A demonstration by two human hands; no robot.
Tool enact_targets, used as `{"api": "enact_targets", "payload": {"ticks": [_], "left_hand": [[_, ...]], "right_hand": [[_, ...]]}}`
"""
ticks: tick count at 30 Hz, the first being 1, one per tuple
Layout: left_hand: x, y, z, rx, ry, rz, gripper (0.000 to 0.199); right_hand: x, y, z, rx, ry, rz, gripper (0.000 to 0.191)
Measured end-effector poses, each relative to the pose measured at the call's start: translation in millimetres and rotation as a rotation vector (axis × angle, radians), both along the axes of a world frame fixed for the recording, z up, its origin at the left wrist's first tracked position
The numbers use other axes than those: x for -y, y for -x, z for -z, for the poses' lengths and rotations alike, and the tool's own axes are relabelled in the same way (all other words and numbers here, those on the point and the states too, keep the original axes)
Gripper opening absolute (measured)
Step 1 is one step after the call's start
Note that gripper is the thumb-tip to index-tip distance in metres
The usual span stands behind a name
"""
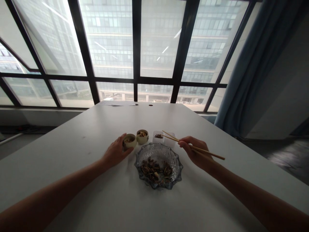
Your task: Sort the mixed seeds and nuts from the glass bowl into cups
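So my right hand [194, 149] is gripping a pair of slim, tan, wooden-looking chopsticks [207, 152] partway along, fingers pinched snugly around them and the back ends poking out behind. The tips are sitting a bit apart by the right edge of a small, square, whitish plastic box [156, 140]; I'm not seeing anything between them, and I can't tell if they're touching the rim. My left hand [117, 149] is curving around a round, cream-coloured cup [134, 144], thumb on the near side and fingers on the far side. For handling this well, I'm thinking a loose wrist, even tips and a light squeeze, since slim pieces are probably slipping out if I'm pressing hard, while the left is just steadying the cup low down. As for looks, the dark brown, slender, seed-like pieces [151, 167] are lying in two loose heaps inside a wide, clear-grey glass bowl with a pointed, wavy rim [156, 151], just nearer to me than the boxes, with one pale bit [156, 175] showing up among them. More dark bits are sitting in that box, a second whitish box [172, 134] is standing just right of it, and another cream cup [142, 140] is holding lighter brown chunks.
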State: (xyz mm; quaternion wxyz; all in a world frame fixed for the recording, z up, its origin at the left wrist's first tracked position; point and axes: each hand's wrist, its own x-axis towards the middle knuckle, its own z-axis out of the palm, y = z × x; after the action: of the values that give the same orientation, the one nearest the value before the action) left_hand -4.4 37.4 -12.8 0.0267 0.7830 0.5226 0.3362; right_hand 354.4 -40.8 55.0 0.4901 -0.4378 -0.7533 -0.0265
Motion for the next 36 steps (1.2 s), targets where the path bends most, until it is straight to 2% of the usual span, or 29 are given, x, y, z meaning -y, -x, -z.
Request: {"api": "enact_targets", "payload": {"ticks": [3, 8, 13, 19, 26, 31, 36], "left_hand": [[0, 0, 0.5, 0.005, -0.002, 0.001, 0.072], [1, -1, -1.4, 0.006, 0.031, 0.0, 0.074], [1, -1, -1.6, 0.002, 0.033, 0.011, 0.074], [-1, 1, 0.2, 0.013, 0.017, 0.027, 0.073], [0, -1, 0.3, 0.006, 0.017, 0.011, 0.073], [-1, 0, 1.6, 0.002, 0.011, 0.011, 0.073], [-2, 1, 2.4, 0.0, 0.007, 0.011, 0.073]], "right_hand": [[5, 3, -4.7, -0.092, 0.05, -0.014, 0.032], [19, 15, -8.6, -0.082, 0.278, -0.27, 0.04], [25, 26, -10.6, -0.009, 0.425, -0.314, 0.034], [27, 21, -14.4, -0.071, 0.623, -0.439, 0.043], [26, 22, -13.9, -0.279, 0.608, -0.426, 0.051], [31, 26, -14.9, -0.166, 0.665, -0.491, 0.045], [34, 28, -17.4, -0.143, 0.637, -0.47, 0.044]]}}
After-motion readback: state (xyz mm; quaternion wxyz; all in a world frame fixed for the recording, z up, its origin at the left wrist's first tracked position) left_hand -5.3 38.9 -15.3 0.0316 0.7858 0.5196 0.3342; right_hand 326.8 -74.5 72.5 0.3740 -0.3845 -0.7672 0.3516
